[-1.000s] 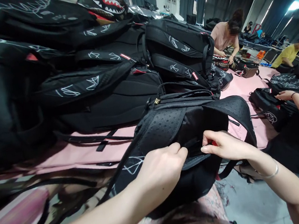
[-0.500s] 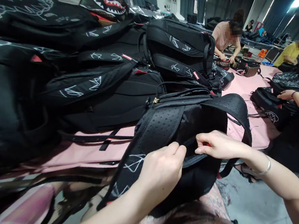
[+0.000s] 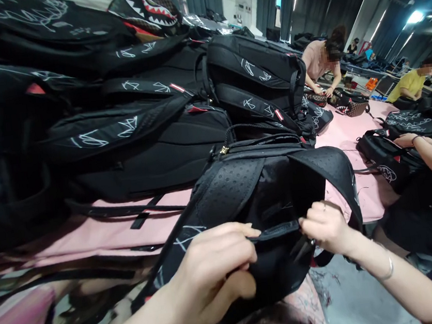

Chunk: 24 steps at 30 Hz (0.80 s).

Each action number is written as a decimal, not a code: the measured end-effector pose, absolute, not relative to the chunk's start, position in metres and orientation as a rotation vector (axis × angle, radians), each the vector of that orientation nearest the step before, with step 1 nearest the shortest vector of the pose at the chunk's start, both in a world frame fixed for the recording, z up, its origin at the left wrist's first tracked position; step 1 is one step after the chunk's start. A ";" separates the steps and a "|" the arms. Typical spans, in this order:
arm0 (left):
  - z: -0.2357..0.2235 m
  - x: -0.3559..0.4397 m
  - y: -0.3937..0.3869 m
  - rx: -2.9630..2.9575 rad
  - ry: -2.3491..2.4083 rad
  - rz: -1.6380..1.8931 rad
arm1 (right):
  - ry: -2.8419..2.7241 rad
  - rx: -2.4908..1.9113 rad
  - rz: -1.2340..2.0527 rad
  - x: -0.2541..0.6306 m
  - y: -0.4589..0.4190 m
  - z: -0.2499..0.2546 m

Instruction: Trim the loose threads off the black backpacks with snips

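Observation:
A black backpack [image 3: 250,189] with padded, perforated shoulder straps lies back-up against my lap at the near edge of the pink table [image 3: 103,232]. My left hand [image 3: 213,271] is closed on the backpack's lower fabric, thumb and fingers pinching one end of a thin black strap [image 3: 278,232]. My right hand [image 3: 324,225] is curled shut on the other end of that strap, beside the right shoulder strap. The strap runs taut between both hands. A bracelet sits on my right wrist.
A tall pile of black backpacks [image 3: 134,98] with white line drawings fills the table's left and middle. A person's hand [image 3: 406,139] rests on another backpack [image 3: 385,161] at right. Two more people [image 3: 321,61] work at the far end.
Both hands dropped lower on the backpack and changed grip: from pinching at a pocket opening to pulling a thin strap taut between them. The backpack tipped a little toward me.

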<state>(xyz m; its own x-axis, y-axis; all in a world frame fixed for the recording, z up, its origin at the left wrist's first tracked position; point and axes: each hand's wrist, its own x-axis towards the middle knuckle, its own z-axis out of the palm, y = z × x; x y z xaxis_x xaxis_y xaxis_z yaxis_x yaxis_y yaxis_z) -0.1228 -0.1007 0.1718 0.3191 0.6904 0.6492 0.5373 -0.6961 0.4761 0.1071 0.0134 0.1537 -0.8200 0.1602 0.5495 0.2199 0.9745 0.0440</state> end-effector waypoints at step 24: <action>0.189 -0.078 0.000 2.799 1.688 -0.061 | -2.462 -0.186 -0.330 0.078 0.009 0.148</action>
<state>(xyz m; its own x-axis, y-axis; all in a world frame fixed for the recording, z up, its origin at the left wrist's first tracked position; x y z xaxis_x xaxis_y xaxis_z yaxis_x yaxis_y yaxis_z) -0.0779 0.0002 0.1894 0.4681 0.8830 0.0335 0.8782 -0.4608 -0.1280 0.0780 0.0091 0.1480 -0.7855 0.0520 0.6167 0.2125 0.9586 0.1898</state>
